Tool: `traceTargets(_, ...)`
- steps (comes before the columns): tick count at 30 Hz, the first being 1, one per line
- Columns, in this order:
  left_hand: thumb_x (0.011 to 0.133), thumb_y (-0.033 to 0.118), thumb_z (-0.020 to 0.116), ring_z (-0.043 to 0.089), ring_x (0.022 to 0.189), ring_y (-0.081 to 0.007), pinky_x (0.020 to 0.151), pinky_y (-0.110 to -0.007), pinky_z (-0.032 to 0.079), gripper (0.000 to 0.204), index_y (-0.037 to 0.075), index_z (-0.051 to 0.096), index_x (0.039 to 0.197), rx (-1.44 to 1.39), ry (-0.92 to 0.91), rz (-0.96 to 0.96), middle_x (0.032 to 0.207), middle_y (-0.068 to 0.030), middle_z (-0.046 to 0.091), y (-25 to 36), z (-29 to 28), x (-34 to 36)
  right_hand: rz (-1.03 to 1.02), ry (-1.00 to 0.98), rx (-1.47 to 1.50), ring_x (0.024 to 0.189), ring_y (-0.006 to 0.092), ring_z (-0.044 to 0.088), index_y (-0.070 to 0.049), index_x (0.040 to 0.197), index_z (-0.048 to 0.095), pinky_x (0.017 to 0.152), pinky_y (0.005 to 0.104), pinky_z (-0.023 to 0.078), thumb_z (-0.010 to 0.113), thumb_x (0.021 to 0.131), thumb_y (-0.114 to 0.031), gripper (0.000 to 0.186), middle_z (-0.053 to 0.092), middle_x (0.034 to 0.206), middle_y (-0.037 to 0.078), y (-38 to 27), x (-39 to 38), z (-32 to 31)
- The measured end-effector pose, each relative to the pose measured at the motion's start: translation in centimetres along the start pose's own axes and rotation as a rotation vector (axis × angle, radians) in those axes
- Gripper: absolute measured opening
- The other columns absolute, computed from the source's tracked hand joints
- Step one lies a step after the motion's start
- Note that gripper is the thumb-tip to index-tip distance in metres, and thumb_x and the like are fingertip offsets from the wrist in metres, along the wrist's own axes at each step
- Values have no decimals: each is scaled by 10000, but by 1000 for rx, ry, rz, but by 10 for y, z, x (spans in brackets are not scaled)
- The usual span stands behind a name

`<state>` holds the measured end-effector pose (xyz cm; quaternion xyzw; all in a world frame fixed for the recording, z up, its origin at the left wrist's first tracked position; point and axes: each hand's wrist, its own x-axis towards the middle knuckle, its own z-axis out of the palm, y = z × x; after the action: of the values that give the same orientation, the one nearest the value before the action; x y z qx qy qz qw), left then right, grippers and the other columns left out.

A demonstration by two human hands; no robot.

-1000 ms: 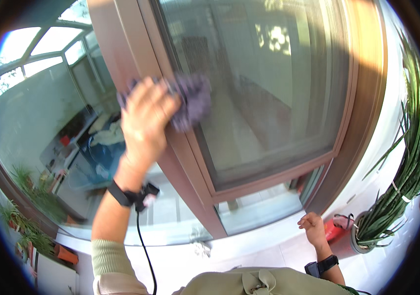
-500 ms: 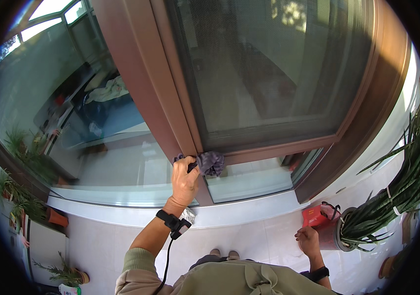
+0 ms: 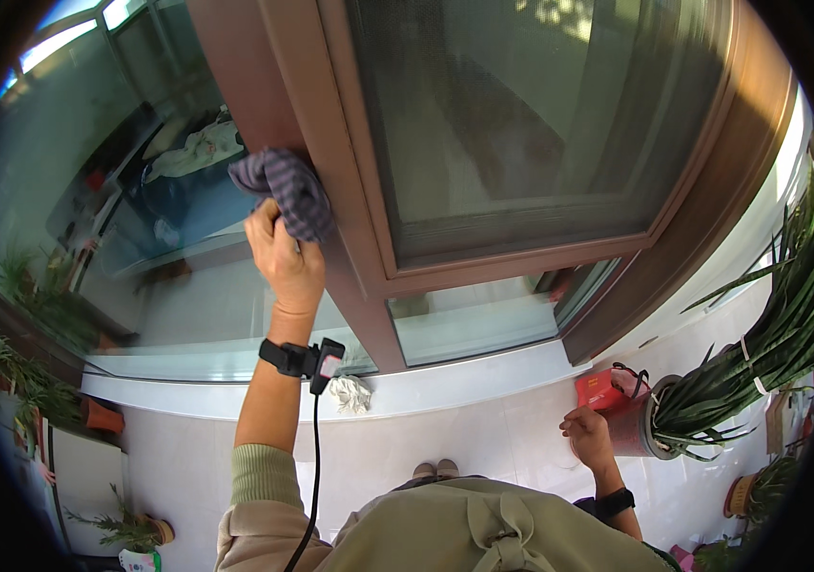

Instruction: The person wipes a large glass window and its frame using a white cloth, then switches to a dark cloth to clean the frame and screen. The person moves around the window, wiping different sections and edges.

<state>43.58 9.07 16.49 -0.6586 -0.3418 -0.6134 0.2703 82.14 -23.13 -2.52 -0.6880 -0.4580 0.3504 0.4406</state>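
The left hand [image 3: 285, 262] has its grip clamped on a dark striped cloth [image 3: 290, 191], held at the brown frame [image 3: 249, 86] beside the glass [image 3: 63, 191]. The right hand [image 3: 588, 439] hangs near a plant pot [image 3: 628, 435], fingers curled; whether they meet, I cannot tell.

Pale tiled floor [image 3: 483, 437], two shoes [image 3: 448, 467] near its middle, red bag [image 3: 601, 390] beside a large pot [image 3: 630, 433] at right, small potted plant [image 3: 136, 530] at lower left
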Motion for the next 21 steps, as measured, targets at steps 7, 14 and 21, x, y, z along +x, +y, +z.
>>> traceTargets(7,625,-85,610,546,891,-375,767,-442,475,340,48,607,938,11,-512,-513,909,-151,550,30,-9,-202,8,-42,-76,678,154,649,26,900,617,622,288,517,640,853,-14,66,679,750,106,-5,-11,10)
traceTargets(14,633,-157,550,558,956,-379,840,-408,471,491,-12,592,1100,-131,-141,-493,1002,-174,568,13,-29,-134,-36,19,-157,672,174,643,23,914,625,616,303,502,667,851,-46,102,668,743,121,-7,-23,-5)
traceTargets(21,700,-172,576,575,948,-319,855,-339,474,397,-11,564,1062,-187,-267,-520,1037,-128,580,22,1,-160,41,5,-121,685,201,658,32,925,627,629,317,511,661,858,-74,131,677,735,137,4,-37,6)
